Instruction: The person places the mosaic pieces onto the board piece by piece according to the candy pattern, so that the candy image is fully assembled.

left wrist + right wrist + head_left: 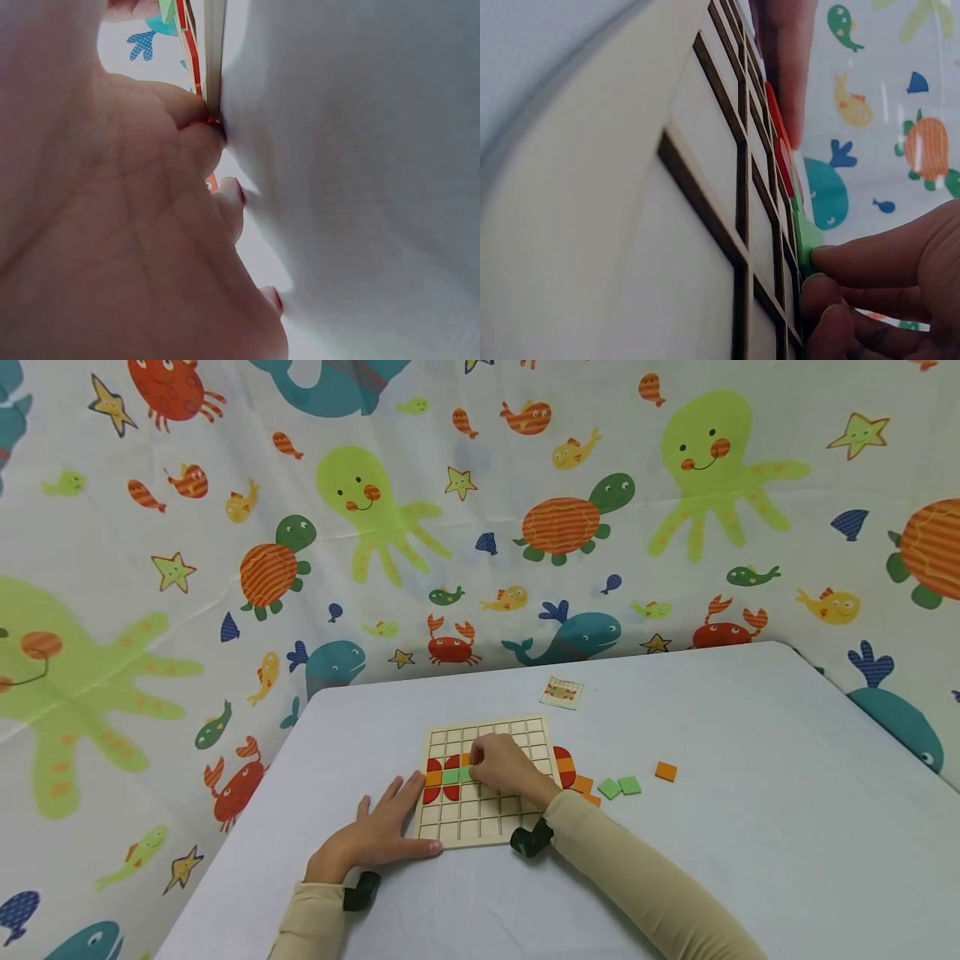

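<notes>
A wooden grid board (468,831) lies on the white table. Red quarter-round pieces (431,795), orange squares (433,778) and a green square (451,777) fill some cells at its left side. My right hand (504,763) reaches over the board and pinches a green square tile (808,238) at the grid, fingers curled. That tile is partly hidden by the fingertips. My left hand (384,831) lies with fingers spread at the board's left edge, its thumb by the near left corner. The left wrist view shows the fingers (206,146) against the board's side.
Loose red pieces (564,767) and orange tiles (582,785) lie along the board's right edge. Farther right are two green tiles (630,786) and a single orange tile (666,771). A small pattern card (561,692) lies behind the board, before a printed curtain (480,485).
</notes>
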`<state>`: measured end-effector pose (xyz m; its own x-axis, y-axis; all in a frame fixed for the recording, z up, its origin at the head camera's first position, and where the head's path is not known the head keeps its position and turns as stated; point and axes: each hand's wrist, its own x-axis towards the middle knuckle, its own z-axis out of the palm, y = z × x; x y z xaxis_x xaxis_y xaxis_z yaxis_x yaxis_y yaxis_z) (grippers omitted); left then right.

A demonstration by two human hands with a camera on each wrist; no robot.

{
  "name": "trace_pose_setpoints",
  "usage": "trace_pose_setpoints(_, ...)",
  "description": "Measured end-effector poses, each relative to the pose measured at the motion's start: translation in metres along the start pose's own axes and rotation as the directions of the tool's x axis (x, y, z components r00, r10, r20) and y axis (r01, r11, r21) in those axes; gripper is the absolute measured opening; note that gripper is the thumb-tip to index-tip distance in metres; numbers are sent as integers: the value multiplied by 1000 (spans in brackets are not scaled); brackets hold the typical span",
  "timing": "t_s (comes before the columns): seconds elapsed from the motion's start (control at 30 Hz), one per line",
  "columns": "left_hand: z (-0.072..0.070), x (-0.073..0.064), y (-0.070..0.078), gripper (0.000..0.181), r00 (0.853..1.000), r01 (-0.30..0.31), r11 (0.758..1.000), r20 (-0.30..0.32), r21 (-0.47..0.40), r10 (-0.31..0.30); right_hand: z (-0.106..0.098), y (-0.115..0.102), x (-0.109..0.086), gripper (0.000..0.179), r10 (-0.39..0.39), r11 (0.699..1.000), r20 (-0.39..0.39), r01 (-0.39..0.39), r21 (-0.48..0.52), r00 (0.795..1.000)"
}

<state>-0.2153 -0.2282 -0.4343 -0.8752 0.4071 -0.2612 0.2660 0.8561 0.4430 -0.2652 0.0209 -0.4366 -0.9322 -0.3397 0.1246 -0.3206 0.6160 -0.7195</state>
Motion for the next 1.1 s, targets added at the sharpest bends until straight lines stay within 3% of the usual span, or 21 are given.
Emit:
trace_pose_setpoints(0.2, 0, 0, 1, 123, 1000, 3, 1000, -5, -4, -3, 1, 0, -1, 10, -26, 999, 4, 26, -24, 1000)
trace_pose_setpoints(0.4, 0, -1, 1, 124, 1000, 10, 1000, 0, -6, -10, -9, 2, -3, 2, -27, 999, 81, 24, 36, 996)
trace_pose_setpoints(0.67, 0, -2, 4, 123, 1000, 21, 1000, -1, -4, -21, -34, 5, -10, 11, -119, 991, 139, 110, 76, 983)
trace_pose_setpoints(0.87, -1, -2, 5, 123, 1000, 19, 1000, 3, -4, -19, -54, 5, -20, 15, -104, 991, 159, 89, 99, 982)
trace_pose_setpoints(1.1, -1, -2, 3, 122, 1000, 5, 1000, -7, -7, -5, -83, 12, -40, 17, -140, 989, 144, 133, 61, 980)
